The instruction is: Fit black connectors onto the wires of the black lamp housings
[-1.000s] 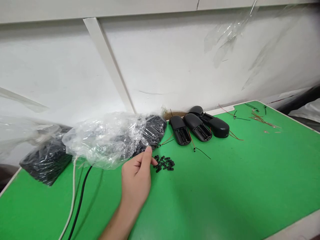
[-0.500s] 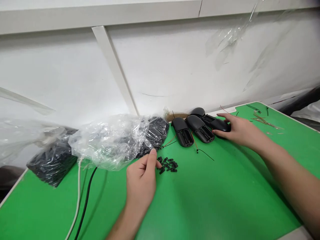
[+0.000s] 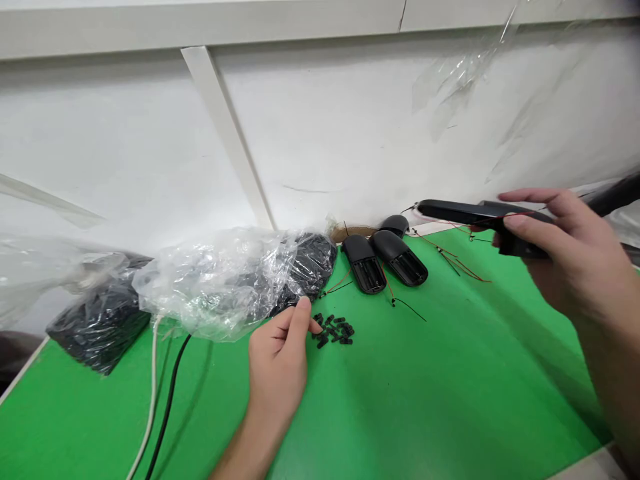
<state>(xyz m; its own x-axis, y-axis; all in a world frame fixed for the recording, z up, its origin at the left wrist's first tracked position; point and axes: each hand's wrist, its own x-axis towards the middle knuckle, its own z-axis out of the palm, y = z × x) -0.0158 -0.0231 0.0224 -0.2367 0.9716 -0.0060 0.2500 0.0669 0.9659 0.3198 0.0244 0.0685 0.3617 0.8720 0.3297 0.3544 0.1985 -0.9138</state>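
Note:
My right hand (image 3: 555, 233) is raised above the right side of the green table, closed around a black plastic battery housing (image 3: 460, 212) with thin wires trailing from it. A second black piece seems to lie against it in the grip; I cannot tell for certain. My left hand (image 3: 283, 353) rests closed, thumb against curled fingers, beside a pile of small black plastic parts (image 3: 343, 330). Whatever its fingers hold is hidden. Two more rounded housings, one on the left (image 3: 367, 267) and one on the right (image 3: 403, 260), show open battery bays. Behind them sits another dark housing (image 3: 395, 225).
Clear plastic bags of black parts, a large one (image 3: 225, 287) and a smaller one (image 3: 103, 327), lie at the left. A white cable (image 3: 153, 400) and a black cable (image 3: 170, 407) cross the table (image 3: 400, 413). Loose red and black wires (image 3: 465, 267) lie at the right. A white wall stands behind.
My right hand has lifted black housing pieces off the table and moved them up and right, uncovering loose wires. My left hand has stayed almost in place.

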